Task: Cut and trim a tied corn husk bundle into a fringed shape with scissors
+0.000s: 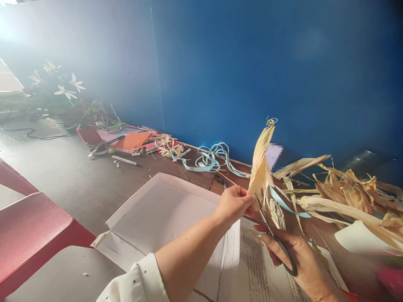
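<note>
My left hand [234, 202] pinches the lower edge of a dried corn husk [262, 157], which stands upright with a small curly tuft at its top. In my right hand [292, 253] is a pair of scissors [267, 222] with dark handles, fingers through the loops. The blades point up and reach the husk's lower edge, close to my left fingertips. A braided piece of husk [277, 213] hangs just right of the blades. Behind it a light blue ribbon [288, 203] curves down to the table. Printed paper [261, 264] lies beneath my hands.
An open white cardboard box lid [163, 214] lies left of my hands. More dried husks [349, 193] and a white cup [365, 239] are at right. Blue cords [217, 157], paper scraps [135, 140] and husk flowers [66, 90] line the blue wall. A red box [40, 239] stands at left.
</note>
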A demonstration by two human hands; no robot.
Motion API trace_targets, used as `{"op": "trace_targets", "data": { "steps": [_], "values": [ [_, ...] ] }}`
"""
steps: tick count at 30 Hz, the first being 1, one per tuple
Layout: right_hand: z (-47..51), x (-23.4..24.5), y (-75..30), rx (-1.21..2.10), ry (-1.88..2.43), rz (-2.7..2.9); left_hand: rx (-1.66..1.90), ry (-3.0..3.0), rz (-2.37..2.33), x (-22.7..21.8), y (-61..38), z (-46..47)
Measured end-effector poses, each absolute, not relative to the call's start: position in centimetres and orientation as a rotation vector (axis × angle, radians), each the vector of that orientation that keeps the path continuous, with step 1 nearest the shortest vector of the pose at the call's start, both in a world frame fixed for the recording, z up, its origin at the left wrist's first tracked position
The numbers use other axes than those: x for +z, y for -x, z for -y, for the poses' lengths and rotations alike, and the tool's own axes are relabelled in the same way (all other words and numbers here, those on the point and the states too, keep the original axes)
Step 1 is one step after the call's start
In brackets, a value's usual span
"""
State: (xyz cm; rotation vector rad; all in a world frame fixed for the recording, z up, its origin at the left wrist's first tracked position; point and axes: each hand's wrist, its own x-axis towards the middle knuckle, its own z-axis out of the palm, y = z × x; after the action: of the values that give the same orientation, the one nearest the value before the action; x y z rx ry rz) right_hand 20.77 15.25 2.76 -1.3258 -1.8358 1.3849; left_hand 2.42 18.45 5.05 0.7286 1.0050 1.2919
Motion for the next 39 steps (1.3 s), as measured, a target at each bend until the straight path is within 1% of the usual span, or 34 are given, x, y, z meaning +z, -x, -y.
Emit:
{"op": "trace_targets", "data": {
  "steps": [6, 15, 24, 39],
  "values": [
    [-14.5, 3.8, -19.7, 1.292, 1.386, 1.772, 1.290, -0.680, -1.003, 5.1, -2.5, -18.4],
    [-14.5, 3.4, -19.8, 1.258, 1.418, 1.757, 1.283, -0.662, -1.008, 5.2, -2.4, -18.4],
    [-14.8, 2.8, -20.0, 1.350, 1.334, 1.701, 1.224, -0.668, -1.002, 4.9, -3.2, -18.2],
    [-14.6, 3.7, -19.9, 1.222, 1.374, 1.798, 1.179, -0.613, -0.978, 5.1, -3.3, -18.0]
  ]
}}
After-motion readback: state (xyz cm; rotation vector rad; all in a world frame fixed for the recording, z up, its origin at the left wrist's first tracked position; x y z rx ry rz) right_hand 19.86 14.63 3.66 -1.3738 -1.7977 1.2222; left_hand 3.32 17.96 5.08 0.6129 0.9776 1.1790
